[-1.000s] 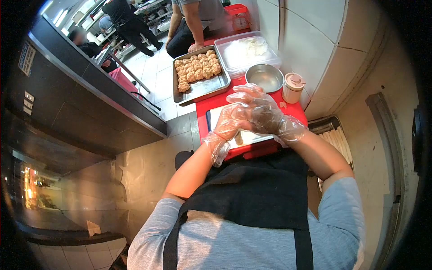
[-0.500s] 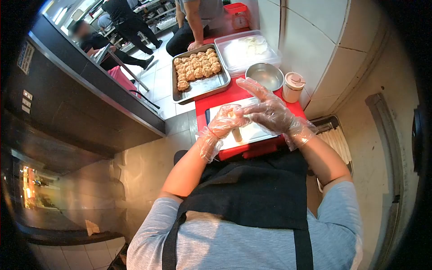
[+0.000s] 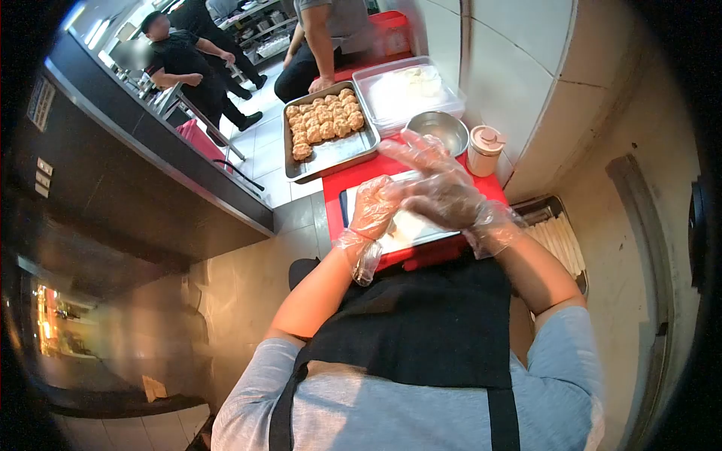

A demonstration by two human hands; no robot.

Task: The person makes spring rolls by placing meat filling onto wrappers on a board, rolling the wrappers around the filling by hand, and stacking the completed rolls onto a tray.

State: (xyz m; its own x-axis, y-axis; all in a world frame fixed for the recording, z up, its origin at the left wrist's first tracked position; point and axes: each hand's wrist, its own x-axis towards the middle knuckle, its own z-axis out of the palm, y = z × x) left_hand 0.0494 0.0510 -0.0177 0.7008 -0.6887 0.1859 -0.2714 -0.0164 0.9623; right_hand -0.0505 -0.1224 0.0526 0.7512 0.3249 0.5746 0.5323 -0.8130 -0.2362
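Note:
Both of my hands wear clear plastic gloves and meet above a white cutting board (image 3: 402,234) on the red table. My left hand (image 3: 376,208) is curled closed, and whatever lies inside its fingers is hidden. Close against it, my right hand (image 3: 445,189) has its fingers stretched out and apart, slightly blurred, with the palm by the left fingertips. Just beyond the right hand stands a round metal bowl (image 3: 450,134). A metal tray (image 3: 338,155) to the far left holds several rows of lumpy, orange-brown balls (image 3: 323,120).
Behind the bowl sits a clear plastic container (image 3: 383,101) with pale pieces. A lidded jar (image 3: 486,150) stands beside the tiled wall. Low at right, a pan holds pale sticks (image 3: 555,239). A co-worker's hand (image 3: 321,84) rests behind the tray; other people stand farther back.
The pale stick-like piece seen under my left hand is now out of sight. My right hand has turned and its fingers shifted left. A person in the background now stands more upright.

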